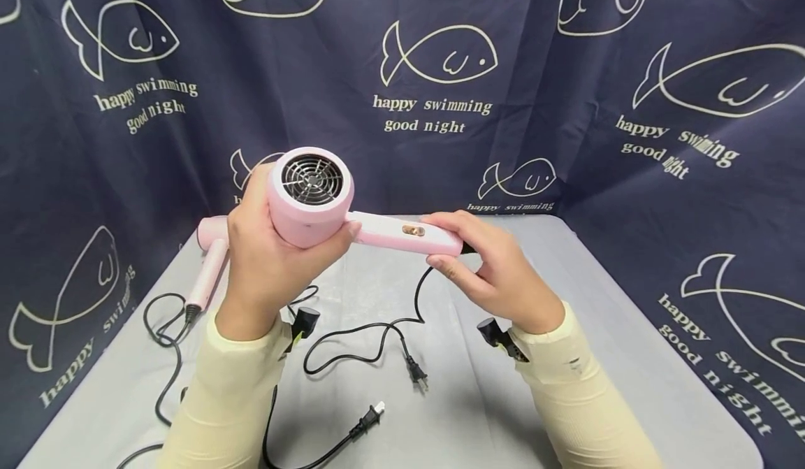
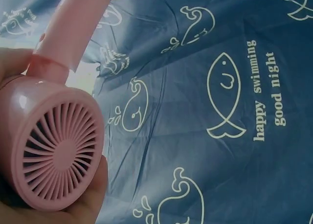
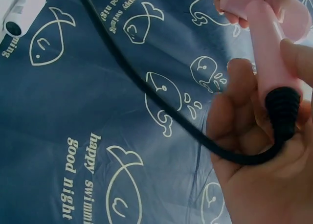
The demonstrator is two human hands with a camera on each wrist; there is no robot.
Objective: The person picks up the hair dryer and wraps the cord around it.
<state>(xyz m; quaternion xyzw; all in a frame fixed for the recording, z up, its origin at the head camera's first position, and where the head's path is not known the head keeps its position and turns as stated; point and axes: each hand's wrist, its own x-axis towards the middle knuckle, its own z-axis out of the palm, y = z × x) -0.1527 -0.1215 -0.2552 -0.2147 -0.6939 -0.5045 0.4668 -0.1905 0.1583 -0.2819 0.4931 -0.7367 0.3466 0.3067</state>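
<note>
Above the table, both hands hold a pink hair dryer [image 1: 302, 226] with its handle stretched out to the right. The left hand [image 1: 267, 256] grips the round barrel, thumb across the lower side near the handle joint. A black outlet grille [image 1: 312, 179] faces the head camera, while the left wrist view shows the slotted pink intake grille [image 2: 62, 154] at the other end. At the handle's end, the right hand [image 1: 497, 263] pinches the handle between thumb and fingers, beside a gold switch [image 1: 414, 231]. The black cord [image 3: 195, 131] leaves the handle and loops past the right palm.
A second pink hair dryer [image 1: 207, 273] lies on the grey table [image 1: 629, 357] at the left, partly behind the left arm. Black cords spread over the table, one ending in a plug [image 1: 415, 372], another in a plug with a whitish tip [image 1: 367, 421]. A dark blue fish-print curtain [image 1: 434, 168] surrounds the table.
</note>
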